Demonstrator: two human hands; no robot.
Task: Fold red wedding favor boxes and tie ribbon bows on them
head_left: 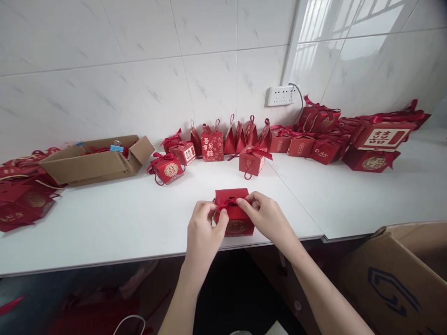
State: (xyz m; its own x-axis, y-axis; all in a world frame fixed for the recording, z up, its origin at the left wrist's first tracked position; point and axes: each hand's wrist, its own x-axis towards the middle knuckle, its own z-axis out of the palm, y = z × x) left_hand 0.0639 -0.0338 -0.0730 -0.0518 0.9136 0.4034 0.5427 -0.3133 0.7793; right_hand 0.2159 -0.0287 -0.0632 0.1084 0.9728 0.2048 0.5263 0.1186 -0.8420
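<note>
Red satin ribbon (pixel 227 203) atop a square card box (pixel 233 213) is pinched by both hands (pixel 203 229) (pixel 264 215).

The left hand (pixel 204 228) covers the left side of the small red box (pixel 233 213) at the bench's (pixel 122 223) front edge, and the right hand (pixel 265 216) covers its right upper corner. How the red ribbon (pixel 228 203) runs between the fingertips is too small to tell. The gold print on the box front is half hidden and unreadable. At the bench's left end, the pile of flat red bags (pixel 21 195) is cut off by the picture's edge. The open cardboard box (pixel 94 163) hides most of its contents. The carton (pixel 398 274) below the bench's right end is cut off at the lower right corner.
</note>
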